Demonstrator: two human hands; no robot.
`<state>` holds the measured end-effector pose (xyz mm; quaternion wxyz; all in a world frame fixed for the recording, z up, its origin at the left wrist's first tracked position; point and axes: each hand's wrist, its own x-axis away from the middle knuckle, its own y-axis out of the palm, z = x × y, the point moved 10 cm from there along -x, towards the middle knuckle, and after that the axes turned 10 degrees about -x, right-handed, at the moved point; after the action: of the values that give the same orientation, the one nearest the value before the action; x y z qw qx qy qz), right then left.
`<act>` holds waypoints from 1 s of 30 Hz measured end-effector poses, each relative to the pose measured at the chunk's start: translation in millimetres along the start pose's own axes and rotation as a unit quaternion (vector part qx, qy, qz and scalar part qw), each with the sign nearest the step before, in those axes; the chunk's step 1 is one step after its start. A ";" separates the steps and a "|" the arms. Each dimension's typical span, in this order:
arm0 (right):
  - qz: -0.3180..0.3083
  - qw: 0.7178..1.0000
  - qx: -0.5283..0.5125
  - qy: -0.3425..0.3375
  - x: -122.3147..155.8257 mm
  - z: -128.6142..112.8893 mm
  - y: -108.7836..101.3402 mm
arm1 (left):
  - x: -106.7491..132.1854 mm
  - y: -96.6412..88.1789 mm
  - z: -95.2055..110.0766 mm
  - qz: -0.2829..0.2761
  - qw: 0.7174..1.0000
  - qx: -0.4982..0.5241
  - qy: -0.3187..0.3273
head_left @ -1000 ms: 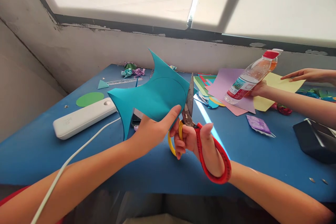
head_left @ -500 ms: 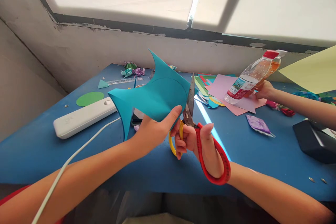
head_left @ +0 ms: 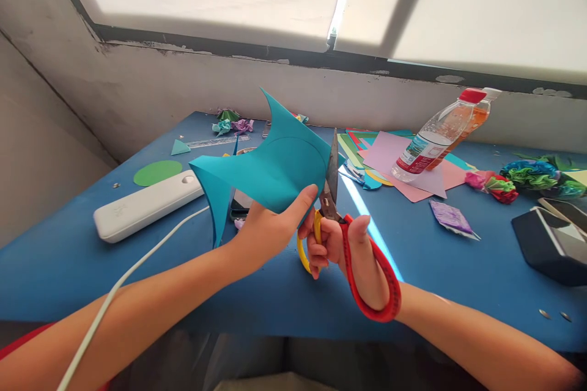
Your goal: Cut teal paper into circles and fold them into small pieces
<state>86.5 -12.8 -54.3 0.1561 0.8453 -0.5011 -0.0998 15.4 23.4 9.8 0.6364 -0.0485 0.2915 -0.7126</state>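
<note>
A sheet of teal paper (head_left: 270, 174) is pinched in my left hand (head_left: 275, 226), thumb on top and fingers underneath. The paper has curved cut edges, pointed corners and a drawn arc line near its right side. My right hand (head_left: 339, 244) grips scissors (head_left: 331, 192) with one yellow handle loop and one red loop; the red loop lies around the base of my thumb. The scissor blades point up and away, at the right edge of the paper. Part of the paper's edge between the blades is hard to make out.
Left of the paper lie a white power strip (head_left: 147, 208) with its cable and a green paper disc (head_left: 157, 173). Two bottles (head_left: 428, 140) stand at the right on coloured paper sheets (head_left: 389, 153). Further right are crepe-paper flowers (head_left: 527, 177), a purple packet (head_left: 452, 219) and a black box (head_left: 545, 244).
Another person's hand and the yellow sheet at the right have left the view, showing more of the paper flowers. My hands, the scissors and the teal paper have barely shifted.
</note>
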 end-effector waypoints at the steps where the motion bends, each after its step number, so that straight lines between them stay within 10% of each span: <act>1: -0.007 1.000 0.003 -0.001 0.2 0.2 0.9 | -0.3 -0.4 0.0 0.001 1.000 -0.004 0.002; 30: 0.011 1.000 0.018 -0.002 2.3 0.9 -2.3 | 0.7 -3.7 4.1 0.002 0.999 -0.049 0.001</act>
<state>89.2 -14.0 -55.9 0.1413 0.8422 -0.5123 -0.0905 13.8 21.3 14.8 0.6346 -0.0780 0.3269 -0.6959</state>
